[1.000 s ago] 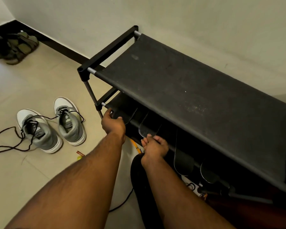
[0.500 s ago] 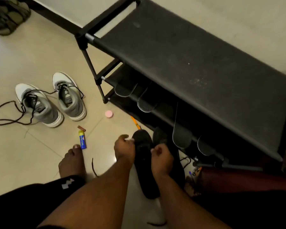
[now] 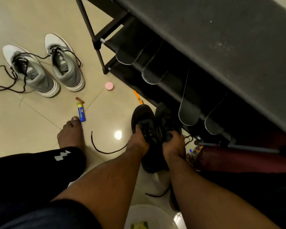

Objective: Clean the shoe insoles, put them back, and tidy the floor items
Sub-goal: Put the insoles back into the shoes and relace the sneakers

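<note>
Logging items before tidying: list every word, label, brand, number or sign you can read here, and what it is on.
No text reads clearly.
Blue and yellow tube on the floor: printed label, too blurred to read.
Grey sneakers: marks on the insoles at the heels, too small to read.
Black shorts: white zigzag logo, no letters.
Pink round cap: no print visible.

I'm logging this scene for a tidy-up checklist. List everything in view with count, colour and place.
insoles: four, black, leaning out of the rack's lower shelf
shoe rack: one, black, right
black shoes: two, floor by rack, held
grey sneakers: two, grey-white, left floor, laces loose
glue stick: one, blue-yellow, by the foot
pink lid: one, floor
pencil: one, orange, near rack
loose lace: one, dark, floor
bowl: one, white, bottom
foot: one, bare
left hand: grips left shoe
right hand: grips right shoe
</note>
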`<act>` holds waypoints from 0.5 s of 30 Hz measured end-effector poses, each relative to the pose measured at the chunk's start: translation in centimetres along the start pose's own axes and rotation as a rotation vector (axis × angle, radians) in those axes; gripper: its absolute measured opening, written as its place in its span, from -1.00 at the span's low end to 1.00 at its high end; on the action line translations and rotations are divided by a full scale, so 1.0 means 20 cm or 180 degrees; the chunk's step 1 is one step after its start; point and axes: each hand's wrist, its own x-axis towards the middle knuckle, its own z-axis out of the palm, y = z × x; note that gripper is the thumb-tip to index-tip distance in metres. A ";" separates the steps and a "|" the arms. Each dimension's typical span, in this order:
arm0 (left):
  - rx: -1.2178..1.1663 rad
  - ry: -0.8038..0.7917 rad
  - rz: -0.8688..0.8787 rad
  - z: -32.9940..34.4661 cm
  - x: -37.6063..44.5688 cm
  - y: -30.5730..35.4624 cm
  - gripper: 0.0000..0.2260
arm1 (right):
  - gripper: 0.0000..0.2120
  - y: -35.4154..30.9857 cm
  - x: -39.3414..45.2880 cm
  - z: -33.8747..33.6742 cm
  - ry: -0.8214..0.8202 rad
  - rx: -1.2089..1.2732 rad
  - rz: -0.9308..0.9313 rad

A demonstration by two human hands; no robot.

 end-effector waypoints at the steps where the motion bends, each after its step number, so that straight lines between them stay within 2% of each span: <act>1: -0.0004 0.0156 -0.0007 -0.13 -0.01 0.09 -0.60 | -0.66 -0.01 0.01 -0.01 0.0051 0.0200 0.0090; 2: -0.0076 -0.0072 0.0136 0.05 0.14 -0.03 -0.60 | -0.73 -0.03 0.01 -0.03 0.0063 0.0324 0.0192; 3: -0.0129 -0.0391 0.0045 0.19 0.26 -0.12 -0.58 | -0.77 -0.05 0.00 -0.05 0.0040 0.0377 0.0255; 4: 0.0038 -0.0622 0.0007 0.27 0.28 -0.08 -0.55 | -0.80 -0.07 -0.01 -0.07 0.0013 0.0404 0.0257; 5: 0.0136 -0.0816 -0.0140 0.30 0.16 -0.01 -0.52 | -0.81 -0.09 -0.04 -0.08 -0.0008 0.0453 0.0200; 6: 0.0264 -0.0629 0.0161 0.26 0.01 0.06 -0.55 | -0.81 -0.12 -0.08 -0.09 -0.0024 0.0505 0.0122; 7: 0.0204 -0.0969 0.0503 0.20 -0.18 0.19 -0.63 | -0.80 -0.15 -0.13 -0.09 -0.0052 0.0554 0.0029; 8: 0.0157 -0.1278 0.0563 0.06 -0.37 0.32 -0.67 | -0.80 -0.18 -0.18 -0.09 -0.0088 0.0583 -0.0058; 9: 0.0004 -0.1312 0.0600 -0.06 -0.48 0.42 -0.67 | -0.81 -0.19 -0.22 -0.08 -0.0137 0.0618 -0.0123; 10: -0.0008 -0.1199 0.0390 -0.13 -0.52 0.41 -0.65 | -0.83 -0.20 -0.28 -0.07 -0.0195 0.0655 -0.0173; 11: 0.0024 -0.1027 0.0220 -0.23 -0.52 0.35 -0.64 | -0.84 -0.20 -0.32 -0.06 -0.0252 0.0699 -0.0190; 15: 0.0008 -0.0805 0.0112 -0.30 -0.39 0.16 -0.56 | -0.82 -0.15 -0.40 0.04 -0.0440 0.0962 -0.0077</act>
